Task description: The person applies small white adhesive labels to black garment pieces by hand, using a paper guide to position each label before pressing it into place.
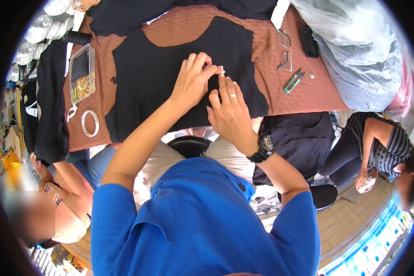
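A black cut fabric piece (163,62) with a curved neckline and armholes lies spread in front of me. My left hand (192,82) rests over its middle, fingers curled and thumb pressed against them in a pinch. Whatever those fingers hold is hidden. A tiny white piece (221,70), perhaps a label or sticker, shows where the left thumb tip meets the fingertips of my right hand (230,108). The right hand lies on the cloth just to the right, fingers stretched out, with a ring and a black wristwatch (263,147).
Left of the fabric are a clear plastic box (93,76) with gold-coloured bits and a white tape roll (90,123). On the right lie green thread snips (293,81), eyeglasses (284,50), a black case (308,41) and plastic-wrapped bundles (368,60). People sit on both sides.
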